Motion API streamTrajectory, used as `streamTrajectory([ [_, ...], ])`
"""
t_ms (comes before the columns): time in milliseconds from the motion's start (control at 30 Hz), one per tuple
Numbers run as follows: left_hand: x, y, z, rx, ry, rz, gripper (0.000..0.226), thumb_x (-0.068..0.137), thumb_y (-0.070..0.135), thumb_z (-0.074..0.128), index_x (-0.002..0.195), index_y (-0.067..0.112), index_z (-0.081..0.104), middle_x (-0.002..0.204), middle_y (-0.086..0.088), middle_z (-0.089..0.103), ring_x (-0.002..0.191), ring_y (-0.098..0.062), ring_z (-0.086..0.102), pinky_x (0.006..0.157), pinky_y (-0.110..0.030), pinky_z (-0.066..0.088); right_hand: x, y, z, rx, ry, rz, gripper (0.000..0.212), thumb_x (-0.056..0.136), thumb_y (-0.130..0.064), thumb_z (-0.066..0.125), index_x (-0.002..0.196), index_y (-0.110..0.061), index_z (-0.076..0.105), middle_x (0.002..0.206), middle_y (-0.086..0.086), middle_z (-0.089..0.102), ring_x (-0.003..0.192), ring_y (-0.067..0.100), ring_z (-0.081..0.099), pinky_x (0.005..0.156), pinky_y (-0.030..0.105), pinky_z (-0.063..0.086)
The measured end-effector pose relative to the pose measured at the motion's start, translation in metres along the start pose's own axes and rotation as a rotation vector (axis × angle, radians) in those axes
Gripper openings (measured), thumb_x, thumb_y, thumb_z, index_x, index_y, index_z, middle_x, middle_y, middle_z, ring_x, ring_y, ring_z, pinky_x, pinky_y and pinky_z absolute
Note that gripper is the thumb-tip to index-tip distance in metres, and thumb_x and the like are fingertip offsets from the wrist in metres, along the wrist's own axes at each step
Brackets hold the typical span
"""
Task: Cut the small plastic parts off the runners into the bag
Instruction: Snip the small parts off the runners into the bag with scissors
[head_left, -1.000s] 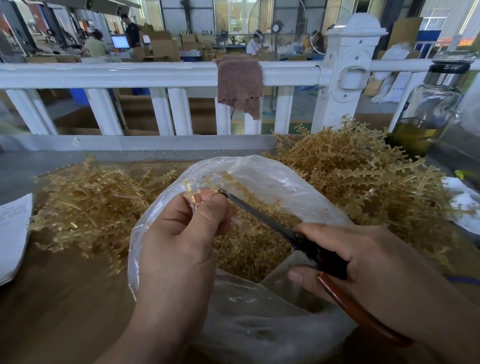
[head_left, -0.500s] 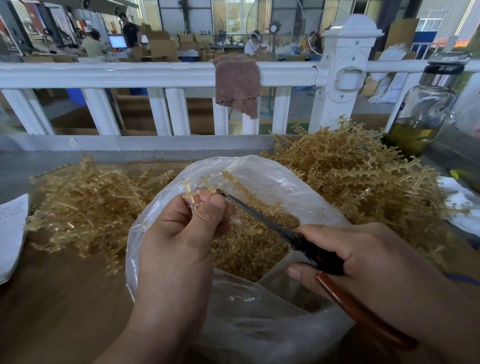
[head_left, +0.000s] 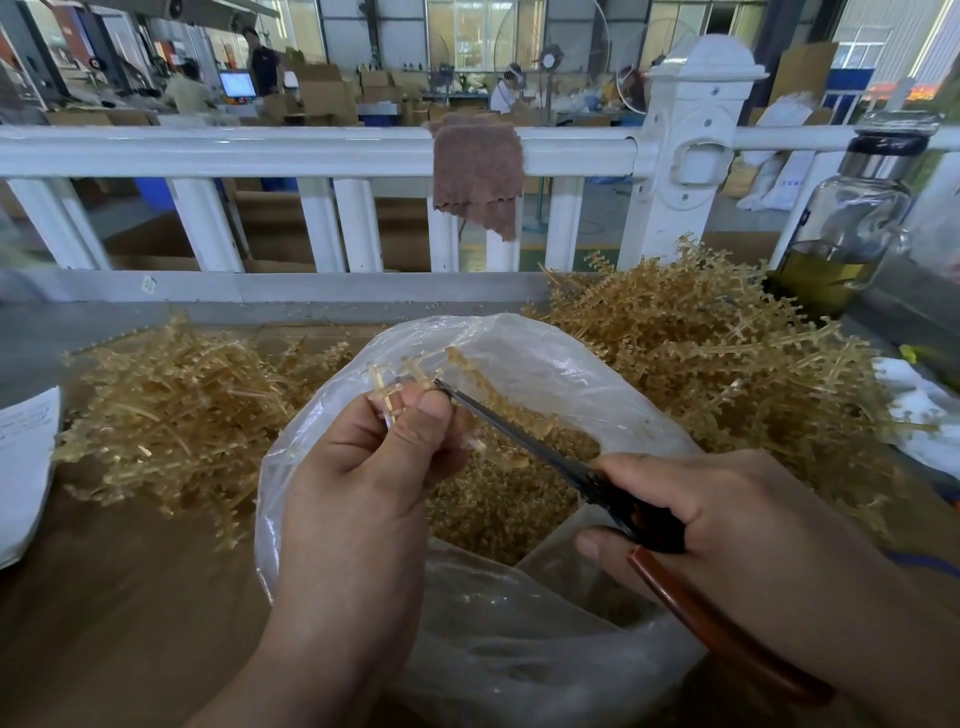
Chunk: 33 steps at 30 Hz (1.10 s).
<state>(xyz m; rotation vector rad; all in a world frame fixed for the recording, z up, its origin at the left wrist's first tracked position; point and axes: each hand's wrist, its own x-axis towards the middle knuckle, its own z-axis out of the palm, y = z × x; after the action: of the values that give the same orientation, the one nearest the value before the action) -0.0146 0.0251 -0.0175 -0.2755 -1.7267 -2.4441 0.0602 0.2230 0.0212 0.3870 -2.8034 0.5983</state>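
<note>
Scarcely shifted: left hand (head_left: 363, 483) still pinches branched translucent amber plastic runner (head_left: 410, 370) over crinkled clear plastic bag (head_left: 550, 364). Right hand (head_left: 727, 525) grips slim dark-bladed scissors (head_left: 519, 431), tip at the runner.

A factory floor: stacked cardboard boxes (head_left: 322, 96), workstation monitor (head_left: 238, 84), heaped plastic runners (head_left: 717, 353) on the bench.

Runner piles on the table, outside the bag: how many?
2. The left pile lies left of the bag; the right pile lies right of it, beside the glass bottle. The bag may hide more.
</note>
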Motion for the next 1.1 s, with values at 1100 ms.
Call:
streamTrajectory([
  [1100, 0.0033, 0.0079, 0.0007, -0.043, -0.016, 0.093, 0.045, 0.074, 0.035, 0.074, 0.097, -0.003, 0.066, 0.09, -0.01, 0.076, 0.083, -0.016, 0.072, 0.075, -0.021, 0.056, 0.0004, 0.0075, -0.0026, -0.004, -0.014, -0.044, 0.037, 0.086, -0.068, 0.05, 0.089, -0.033, 0.059, 0.068, -0.014, 0.055, 0.062, 0.006, 0.057, 0.051, 0.025, 0.042],
])
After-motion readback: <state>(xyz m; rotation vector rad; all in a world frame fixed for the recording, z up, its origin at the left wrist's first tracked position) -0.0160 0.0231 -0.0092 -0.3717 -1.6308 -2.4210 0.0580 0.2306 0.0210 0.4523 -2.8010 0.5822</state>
